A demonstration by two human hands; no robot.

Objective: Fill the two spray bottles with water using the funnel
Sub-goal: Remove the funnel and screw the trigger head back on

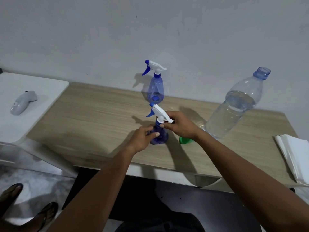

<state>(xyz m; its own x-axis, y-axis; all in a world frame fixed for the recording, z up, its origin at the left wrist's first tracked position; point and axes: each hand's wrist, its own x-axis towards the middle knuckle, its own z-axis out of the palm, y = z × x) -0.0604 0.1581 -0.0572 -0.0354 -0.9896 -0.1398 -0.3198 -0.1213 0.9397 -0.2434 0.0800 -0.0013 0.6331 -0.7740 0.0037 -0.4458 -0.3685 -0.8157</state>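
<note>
Pale woodgrain tabletop, grey wall behind: left grip wraps the see-through blue spray bottle, right grip pinches its white trigger head at the neck.

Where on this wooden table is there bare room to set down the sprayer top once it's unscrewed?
Biggest bare patch: left half of the table, between the near spray bottle and the white side table. Smaller gap: between water bottle and paper stack. Crowded: the middle, around left hand, right hand, funnel and far spray bottle.
</note>
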